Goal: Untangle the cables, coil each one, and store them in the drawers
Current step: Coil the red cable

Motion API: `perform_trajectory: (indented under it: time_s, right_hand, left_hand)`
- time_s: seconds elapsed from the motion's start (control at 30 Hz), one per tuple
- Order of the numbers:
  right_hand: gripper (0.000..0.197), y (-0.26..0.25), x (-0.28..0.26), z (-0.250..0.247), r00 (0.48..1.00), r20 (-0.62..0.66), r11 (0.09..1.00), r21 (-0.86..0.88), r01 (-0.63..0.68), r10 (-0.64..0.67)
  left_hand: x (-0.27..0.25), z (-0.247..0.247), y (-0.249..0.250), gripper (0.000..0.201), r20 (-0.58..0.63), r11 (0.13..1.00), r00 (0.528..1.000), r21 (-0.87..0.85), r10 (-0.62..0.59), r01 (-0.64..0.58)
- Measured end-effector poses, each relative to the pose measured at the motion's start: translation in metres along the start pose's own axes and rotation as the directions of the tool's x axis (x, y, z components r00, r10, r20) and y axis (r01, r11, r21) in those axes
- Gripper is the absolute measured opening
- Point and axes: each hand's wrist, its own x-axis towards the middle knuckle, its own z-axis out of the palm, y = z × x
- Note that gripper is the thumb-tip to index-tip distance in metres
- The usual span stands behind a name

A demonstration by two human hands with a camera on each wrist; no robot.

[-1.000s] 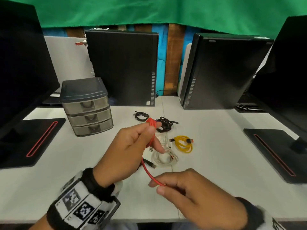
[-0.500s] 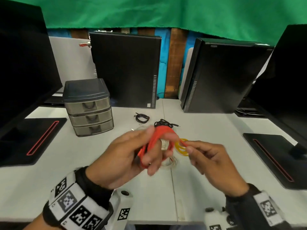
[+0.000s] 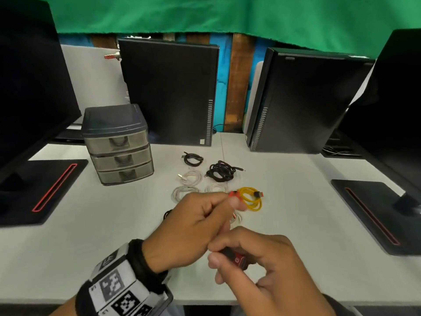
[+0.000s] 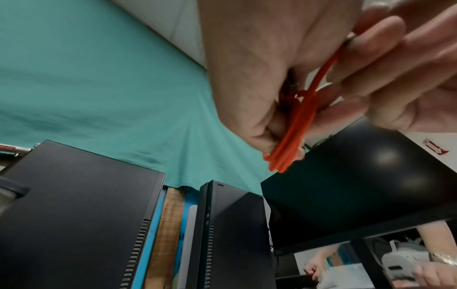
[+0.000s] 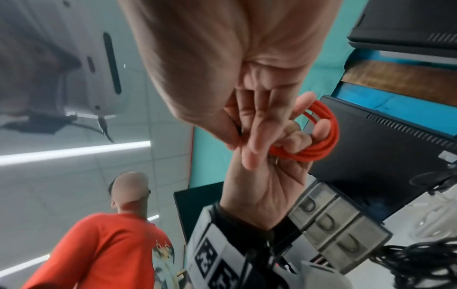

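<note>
While the left hand [image 3: 193, 226] grips the coiled red cable [image 4: 291, 135], the right hand [image 3: 259, 265] pinches its plug [image 3: 237, 258].

Red cable [image 4: 294, 125]; yellow cable [image 3: 250, 198]; grey drawers [image 3: 118, 153]; green cloth [image 3: 205, 14].

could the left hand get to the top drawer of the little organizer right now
Probably not yet. The path across the table to the top drawer looks free, and the organizer stands on the left hand's side, but that hand grips the coiled red cable, so its fingers are not free for the handle.
</note>
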Motion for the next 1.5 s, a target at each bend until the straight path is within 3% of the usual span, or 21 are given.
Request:
perform_trajectory:
  time_s: [0.1, 0.23, 0.27, 0.33, 0.4, 0.47, 0.57, 0.67, 0.77, 0.93, 1.07, 1.2, 1.3, 1.43, 1.5]
  right_hand:
    - [0.008, -0.003, 0.005, -0.01, 0.997, -0.017, 0.997, -0.002, 0.082, -0.082]
    - [0.015, 0.005, 0.011, -0.02, 0.949, -0.15, 0.93, -0.292, 0.226, -0.278]
    - [0.019, 0.007, 0.011, -0.021, 0.951, -0.176, 0.943, -0.263, 0.205, -0.256]
    - [0.023, 0.005, 0.013, -0.02, 0.971, -0.222, 0.996, -0.05, 0.079, -0.088]
    - [0.031, 0.008, 0.015, -0.016, 0.977, -0.194, 0.972, 0.228, -0.047, 0.093]
    - [0.028, 0.01, 0.018, -0.014, 0.969, -0.176, 0.929, 0.355, -0.102, 0.174]
    - [0.023, 0.011, 0.022, -0.017, 0.958, -0.192, 0.906, 0.404, -0.122, 0.215]
    - [0.024, 0.014, 0.024, -0.018, 0.938, -0.247, 0.904, 0.408, -0.128, 0.244]
    - [0.02, 0.021, 0.026, -0.02, 0.918, -0.298, 0.915, 0.381, -0.137, 0.262]
    - [0.019, 0.022, 0.025, -0.024, 0.962, -0.21, 0.874, 0.484, -0.052, 0.174]
    - [0.02, 0.03, 0.023, -0.014, 0.937, -0.347, 0.965, 0.252, 0.066, 0.027]
    - [0.034, 0.035, 0.02, -0.012, 0.887, -0.411, 0.978, -0.081, 0.192, -0.209]
    - [0.029, 0.038, 0.02, -0.01, 0.826, -0.429, 0.926, -0.258, 0.275, -0.365]
    - [0.018, 0.045, 0.023, -0.014, 0.796, -0.467, 0.913, -0.319, 0.255, -0.385]
    - [0.02, 0.049, 0.024, -0.018, 0.799, -0.474, 0.917, -0.325, 0.231, -0.369]
  left_hand:
    - [-0.004, 0.0, 0.007, 0.055, 0.139, 0.997, 0.99, -0.071, -0.03, 0.041]
    - [-0.008, 0.003, 0.014, 0.074, 0.276, 0.992, 0.956, -0.061, -0.094, 0.115]
    - [-0.008, 0.001, 0.013, 0.074, 0.313, 0.982, 0.943, -0.114, -0.111, 0.154]
    - [-0.007, -0.003, 0.014, 0.066, 0.397, 0.936, 0.912, -0.27, -0.106, 0.227]
    - [-0.005, -0.006, 0.014, 0.057, 0.46, 0.889, 0.886, -0.383, -0.051, 0.25]
    - [-0.004, -0.008, 0.013, 0.045, 0.464, 0.878, 0.886, -0.419, -0.011, 0.23]
    - [-0.003, -0.003, 0.01, 0.032, 0.395, 0.923, 0.918, -0.344, -0.027, 0.175]
    - [-0.003, 0.01, 0.007, 0.033, 0.224, 0.972, 0.974, -0.22, -0.034, 0.084]
    - [-0.006, 0.021, 0.003, 0.026, 0.064, 0.991, 0.998, -0.134, 0.023, -0.014]
    - [0.0, 0.01, 0.004, 0.021, -0.181, 0.974, 0.983, -0.219, 0.02, -0.06]
    - [0.0, 0.014, 0.009, 0.02, -0.327, 0.961, 0.945, -0.258, 0.008, -0.097]
    - [0.002, 0.014, 0.014, 0.028, -0.375, 0.93, 0.923, -0.364, -0.092, -0.055]
    - [0.002, 0.011, 0.015, 0.033, -0.365, 0.922, 0.918, -0.387, -0.154, 0.001]
    - [0.0, 0.014, 0.011, 0.028, -0.254, 0.938, 0.958, -0.344, -0.132, 0.038]
    - [-0.004, 0.017, 0.011, 0.039, -0.173, 0.971, 0.984, -0.24, -0.051, 0.008]
